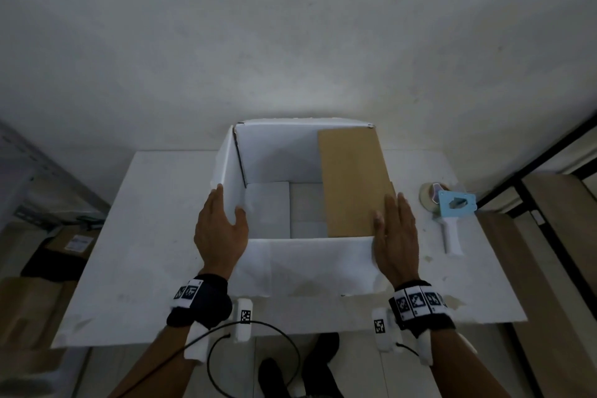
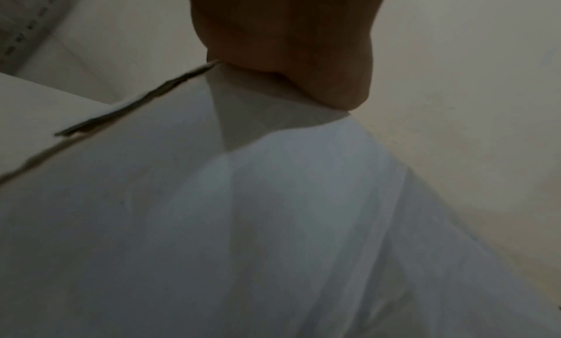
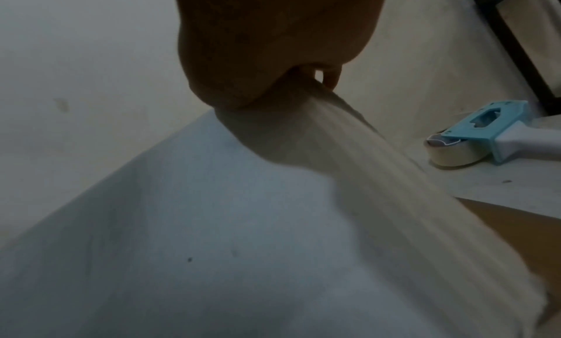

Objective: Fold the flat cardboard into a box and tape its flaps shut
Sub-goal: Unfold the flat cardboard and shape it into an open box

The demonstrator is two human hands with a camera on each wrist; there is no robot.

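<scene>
Now both hands, left and right, grip box side edges; tape dispenser well right.

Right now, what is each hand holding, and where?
Both hold the box: left hand straddles its left wall's top edge; right hand holds its right wall's top edge.

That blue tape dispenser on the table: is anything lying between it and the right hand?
Nothing visible does. The tape dispenser lies on bare table just right of the right hand, which grips the box.
</scene>
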